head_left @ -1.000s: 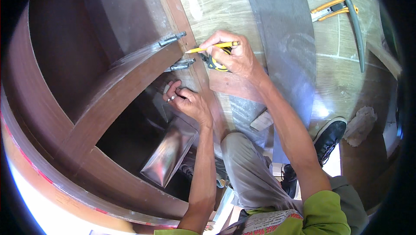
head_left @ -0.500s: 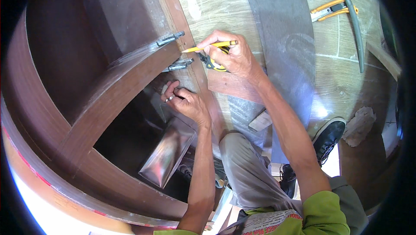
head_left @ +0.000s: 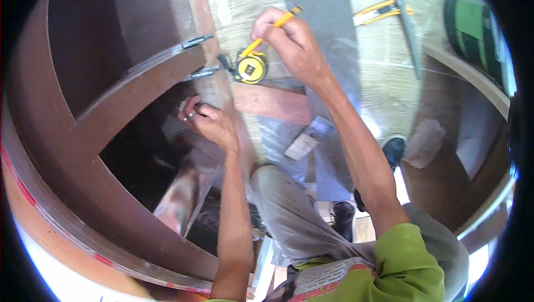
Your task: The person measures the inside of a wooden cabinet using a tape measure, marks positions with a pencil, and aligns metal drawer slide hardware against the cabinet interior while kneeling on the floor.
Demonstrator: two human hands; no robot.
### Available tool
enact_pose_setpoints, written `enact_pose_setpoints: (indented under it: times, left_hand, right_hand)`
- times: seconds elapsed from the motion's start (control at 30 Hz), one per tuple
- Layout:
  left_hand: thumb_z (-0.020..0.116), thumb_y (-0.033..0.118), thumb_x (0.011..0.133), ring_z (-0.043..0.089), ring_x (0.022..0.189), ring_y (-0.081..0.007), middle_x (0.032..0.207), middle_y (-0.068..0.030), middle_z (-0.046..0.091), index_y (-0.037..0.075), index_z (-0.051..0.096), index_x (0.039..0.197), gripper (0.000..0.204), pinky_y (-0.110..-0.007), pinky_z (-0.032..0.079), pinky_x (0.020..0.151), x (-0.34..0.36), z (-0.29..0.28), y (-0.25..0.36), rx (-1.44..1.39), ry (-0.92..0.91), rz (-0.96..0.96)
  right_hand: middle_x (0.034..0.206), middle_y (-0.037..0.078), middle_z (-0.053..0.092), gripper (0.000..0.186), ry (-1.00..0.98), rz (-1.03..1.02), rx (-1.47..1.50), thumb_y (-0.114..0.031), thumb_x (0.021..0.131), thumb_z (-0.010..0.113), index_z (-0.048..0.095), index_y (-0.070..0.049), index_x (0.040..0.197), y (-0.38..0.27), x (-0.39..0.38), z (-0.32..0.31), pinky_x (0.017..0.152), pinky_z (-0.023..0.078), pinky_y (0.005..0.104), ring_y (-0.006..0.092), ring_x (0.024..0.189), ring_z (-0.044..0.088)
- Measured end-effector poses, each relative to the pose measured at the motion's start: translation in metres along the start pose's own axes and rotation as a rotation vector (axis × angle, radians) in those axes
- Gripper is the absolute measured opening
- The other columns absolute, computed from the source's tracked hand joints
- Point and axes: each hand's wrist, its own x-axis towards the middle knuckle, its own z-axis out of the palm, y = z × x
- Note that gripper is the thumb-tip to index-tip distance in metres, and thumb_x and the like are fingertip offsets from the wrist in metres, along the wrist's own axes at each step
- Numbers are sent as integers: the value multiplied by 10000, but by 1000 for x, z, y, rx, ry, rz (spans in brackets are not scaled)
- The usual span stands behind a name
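Note:
My right hand (head_left: 295, 46) grips a yellow pencil (head_left: 283, 19), its lower end angled down over a yellow and black tape measure (head_left: 250, 68). The tape measure lies against the long wooden edge strip (head_left: 203, 1) of a brown cabinet frame. My left hand (head_left: 214, 126), with a ring on one finger, is inside the cabinet opening, its fingers curled. A small pale thing shows at its fingertips, too unclear to name. Just beyond that hand, two metal fittings (head_left: 197, 41) sit on either side of the brown crosspiece (head_left: 139, 90).
A reddish board (head_left: 272, 101) lies beside the tape measure, near a small pale block (head_left: 300, 146). Further right are a yellow cutter knife (head_left: 375, 12), a dark curved bar (head_left: 410, 40) and an open wooden box frame (head_left: 467, 76). A long grey panel (head_left: 320, 1) crosses the floor.
My right hand has drawn the pencil away from the wooden edge, tilting it more steeply, and the tape measure now shows fully. My left hand stays curled inside the cabinet. The whole view has shifted.

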Motion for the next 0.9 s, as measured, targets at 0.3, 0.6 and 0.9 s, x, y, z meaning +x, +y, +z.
enact_pose_setpoints:
  times: [0.3, 0.6, 0.9]
  left_hand:
    - [482, -3, 832, 542, 1035, -351, 1048, -175, 590, 11, 609, 930, 161, -479, 408, 924, 0, 2, 12, 8, 83, 68]
    - [490, 28, 829, 533, 1048, -366, 1058, -194, 575, 12, 607, 964, 179, -488, 403, 938, -1, -12, -7, 2, 137, 95]
    - [490, 111, 961, 584, 917, -364, 998, -187, 597, -26, 607, 1066, 208, -423, 474, 837, -116, -41, 44, -353, -175, -25]
  right_hand:
    - [803, 200, 713, 313, -867, 512, -1529, -253, 856, 530, 754, -34, 849, -41, 65, -91, 688, 541, 455, 346, 779, 700]
    - [1021, 170, 722, 265, -763, 624, -1570, -267, 822, 613, 756, -95, 964, -116, -59, -163, 853, 542, 436, 330, 979, 695]
    - [1052, 198, 635, 273, 393, 130, -1101, -178, 819, 608, 638, -49, 1058, -59, -138, -174, 870, 494, 471, 379, 981, 630]
